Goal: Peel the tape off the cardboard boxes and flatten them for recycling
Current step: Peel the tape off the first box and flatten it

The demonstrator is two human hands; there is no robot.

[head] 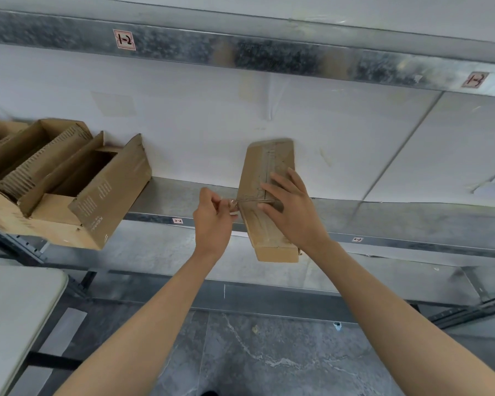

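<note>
Tape, a thin clear strip (pixel 255 200), is pinched in your left hand (pixel 212 217) and stretched taut from the long flat brown cardboard box (pixel 269 161), which overhangs the near edge of the grey metal shelf (pixel 169 195); your right hand (pixel 293 208) lies spread on top, pressing down. Yank too hard & the strip prob snaps, or the box slides off twd you.

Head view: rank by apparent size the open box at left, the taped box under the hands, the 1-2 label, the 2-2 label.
1. open box
2. taped box
3. 1-2 label
4. 2-2 label
Wide-angle distortion leaves true sizes unsure.
</note>
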